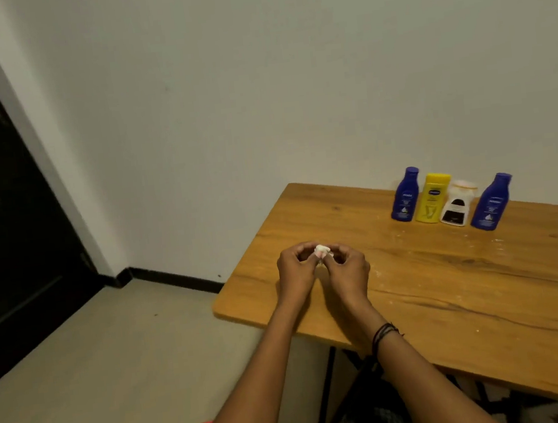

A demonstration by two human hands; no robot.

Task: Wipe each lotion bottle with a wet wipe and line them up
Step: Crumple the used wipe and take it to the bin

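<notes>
- Left hand (295,268) and right hand (347,269): both pinch a balled wet wipe (322,251) over the worktop (416,283).
- Lotion bottles (452,198): upright row at two o'clock, nearer the right hand.

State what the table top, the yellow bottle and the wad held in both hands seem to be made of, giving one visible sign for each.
Table top: wood or wood-look laminate, smooth; dark grain lines show.
Yellow bottle: probably plastic, opaque, slight sheen, moulded cap.
Wad: likely soft wipe or tissue, white and crumpled, pinched between the left hand and right hand.
</notes>
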